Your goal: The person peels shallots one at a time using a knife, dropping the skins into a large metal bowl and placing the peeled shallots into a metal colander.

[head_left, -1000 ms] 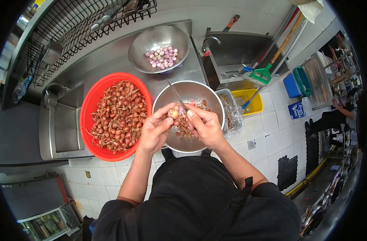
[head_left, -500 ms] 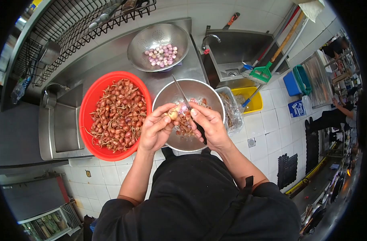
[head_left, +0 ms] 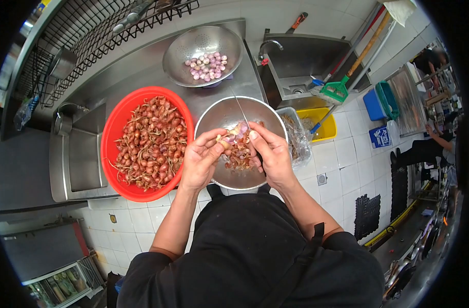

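Note:
My left hand (head_left: 202,160) is closed on a pale, partly peeled shallot (head_left: 225,144), held by thumb and fingers over the steel bowl (head_left: 206,118). In my right hand (head_left: 273,158) is a knife (head_left: 240,110), its blade pointing up and away, its dark handle mostly covered by the palm. The right thumb presses near the base of the blade, close to the shallot. Brown skins and some pinkish shallot pieces (head_left: 240,158) lie inside the bowl beneath my hands. Left of it, a red tub (head_left: 110,177) is filled with unpeeled shallots (head_left: 152,143).
Behind the bowl, a steel colander (head_left: 175,59) holds peeled shallots (head_left: 207,65). A clear plastic-lined container (head_left: 302,149) and a yellow bucket (head_left: 326,126) stand to the right. Sinks lie on both sides. A green broom (head_left: 334,92) leans at the right; another person (head_left: 424,151) stands farther off.
The knife blade has turned more upright and shifted slightly right. My left hand has tilted a little with the shallot. The view has shifted slightly.

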A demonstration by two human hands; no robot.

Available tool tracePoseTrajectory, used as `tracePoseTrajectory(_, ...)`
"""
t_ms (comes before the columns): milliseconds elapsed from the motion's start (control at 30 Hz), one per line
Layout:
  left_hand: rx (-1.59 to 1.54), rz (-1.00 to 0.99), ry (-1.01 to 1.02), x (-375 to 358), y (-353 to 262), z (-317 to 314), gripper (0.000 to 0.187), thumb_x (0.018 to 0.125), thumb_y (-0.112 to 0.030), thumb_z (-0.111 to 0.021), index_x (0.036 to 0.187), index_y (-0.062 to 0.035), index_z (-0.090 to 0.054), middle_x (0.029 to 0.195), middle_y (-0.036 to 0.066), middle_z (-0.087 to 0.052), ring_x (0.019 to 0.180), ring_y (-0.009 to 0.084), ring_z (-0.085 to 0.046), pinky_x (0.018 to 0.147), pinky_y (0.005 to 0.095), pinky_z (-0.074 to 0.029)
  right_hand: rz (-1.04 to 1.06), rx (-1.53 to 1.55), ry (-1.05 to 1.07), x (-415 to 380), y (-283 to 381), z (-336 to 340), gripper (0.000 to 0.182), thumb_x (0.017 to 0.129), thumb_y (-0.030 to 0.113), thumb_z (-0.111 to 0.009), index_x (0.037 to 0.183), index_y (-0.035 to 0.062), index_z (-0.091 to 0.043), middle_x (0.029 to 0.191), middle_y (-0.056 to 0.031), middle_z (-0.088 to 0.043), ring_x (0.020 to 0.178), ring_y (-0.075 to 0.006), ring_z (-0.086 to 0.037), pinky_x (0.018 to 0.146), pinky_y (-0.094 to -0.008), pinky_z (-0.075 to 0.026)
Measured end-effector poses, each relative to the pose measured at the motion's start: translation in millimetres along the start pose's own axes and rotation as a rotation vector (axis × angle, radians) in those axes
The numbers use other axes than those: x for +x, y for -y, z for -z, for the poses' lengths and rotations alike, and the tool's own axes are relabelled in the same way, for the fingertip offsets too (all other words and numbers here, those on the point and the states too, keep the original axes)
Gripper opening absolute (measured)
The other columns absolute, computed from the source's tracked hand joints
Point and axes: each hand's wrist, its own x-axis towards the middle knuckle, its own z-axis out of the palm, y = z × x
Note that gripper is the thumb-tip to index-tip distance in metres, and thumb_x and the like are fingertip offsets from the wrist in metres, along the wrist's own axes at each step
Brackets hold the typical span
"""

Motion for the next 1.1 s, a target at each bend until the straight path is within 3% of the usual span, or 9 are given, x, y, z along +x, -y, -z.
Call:
tracePoseTrajectory(167,-0.048,0.049,0.008,-2.4,2.4,5.3,0.030,0.098,-0.006,-0.054,0.126,0.0045,-0.056,0.110,0.013,-0.067,0.099,0.0154,-0.064,0.087,0.0279,-0.052,0.013,-0.116,0.036,-1.5,1.4,-0.3,0.036,0.100,0.016,-0.055,0.131,-0.0025,-0.056,0.066,0.0018,-0.051,0.049,-0.0026,-0.041,0.041,-0.0191,-0.033)
tracePoseTrajectory(233,-0.082,0.035,0.037,-2.0,1.2,6.7,0.031,0.097,-0.004,-0.049,0.125,0.0068,-0.056,0.112,0.014,-0.067,0.098,0.0166,-0.064,0.087,0.0289,-0.052,0.002,-0.098,0.017,-2.3,2.4,2.7,0.031,0.098,0.011,-0.059,0.124,-0.0038,-0.062,0.084,0.0023,-0.062,0.071,-0.0017,-0.053,0.061,-0.0180,-0.043)
tracePoseTrajectory(433,-0.173,-0.009,-0.080,1.8,-3.5,-3.1,0.038,0.090,-0.002,-0.044,0.124,0.0110,-0.054,0.126,0.022,-0.058,0.098,0.0225,-0.065,0.089,0.0326,-0.053,0.207,-0.299,-0.058,-1.9,-8.2,7.3,0.031,0.096,0.009,-0.061,0.123,-0.0059,-0.061,0.100,-0.0061,-0.069,0.091,-0.0071,-0.061,0.082,-0.0226,-0.049)
tracePoseTrajectory(767,-0.101,-0.021,-0.090,-2.0,10.5,15.6,0.030,0.096,-0.009,-0.049,0.120,0.0073,-0.057,0.119,0.019,-0.060,0.101,0.0237,-0.065,0.087,0.0328,-0.054,0.166,-0.185,-0.113,-2.8,-11.1,15.7,0.034,0.097,0.011,-0.060,0.126,-0.0061,-0.059,0.096,-0.0035,-0.066,0.085,-0.0056,-0.059,0.077,-0.0208,-0.049)
tracePoseTrajectory(833,-0.245,0.036,-0.025,-0.5,5.6,19.0,0.030,0.098,-0.011,-0.051,0.122,0.0050,-0.057,0.116,0.017,-0.061,0.100,0.0241,-0.065,0.086,0.0316,-0.055,0.236,-0.154,-0.175,-2.1,-8.8,15.9,0.032,0.097,0.011,-0.060,0.125,-0.0030,-0.061,0.074,0.0041,-0.057,0.058,-0.0003,-0.046,0.051,-0.0174,-0.035)
tracePoseTrajectory(867,-0.242,0.029,-0.025,-0.1,3.1,18.7,0.030,0.098,-0.011,-0.051,0.122,0.0050,-0.057,0.116,0.017,-0.061,0.100,0.0241,-0.065,0.086,0.0316,-0.055,0.202,-0.215,-0.202,-3.4,-3.6,14.8,0.031,0.098,0.012,-0.059,0.125,-0.0030,-0.061,0.072,0.0055,-0.055,0.057,-0.0004,-0.043,0.050,-0.0183,-0.033)
tracePoseTrajectory(900,-0.267,0.054,-0.056,-0.4,-2.1,14.4,0.029,0.099,-0.012,-0.051,0.121,0.0044,-0.057,0.112,0.016,-0.063,0.097,0.0223,-0.065,0.083,0.0311,-0.055,0.205,-0.213,-0.197,-1.3,-6.9,20.6,0.031,0.098,0.012,-0.059,0.125,-0.0030,-0.061,0.072,0.0055,-0.055,0.057,-0.0004,-0.043,0.050,-0.0183,-0.033)
tracePoseTrajectory(967,-0.289,0.076,-0.087,-0.5,-4.9,14.0,0.028,0.100,-0.013,-0.052,0.121,0.0039,-0.058,0.107,0.014,-0.065,0.094,0.0204,-0.066,0.081,0.0307,-0.056,0.060,-0.288,-0.096,3.8,-17.4,35.8,0.036,0.098,0.014,-0.059,0.127,-0.0063,-0.058,0.084,0.0013,-0.062,0.073,-0.0035,-0.055,0.065,-0.0200,-0.046)
tracePoseTrajectory(1100,-0.418,0.114,-0.169,3.9,2.1,23.7,0.021,0.099,-0.013,-0.053,0.114,0.0008,-0.059,0.100,0.013,-0.066,0.086,0.0191,-0.065,0.075,0.0292,-0.055,-0.131,-0.466,-0.106,4.4,-28.4,43.2,0.035,0.098,0.019,-0.059,0.120,-0.0082,-0.059,0.078,-0.0026,-0.063,0.066,-0.0058,-0.055,0.059,-0.0224,-0.046)
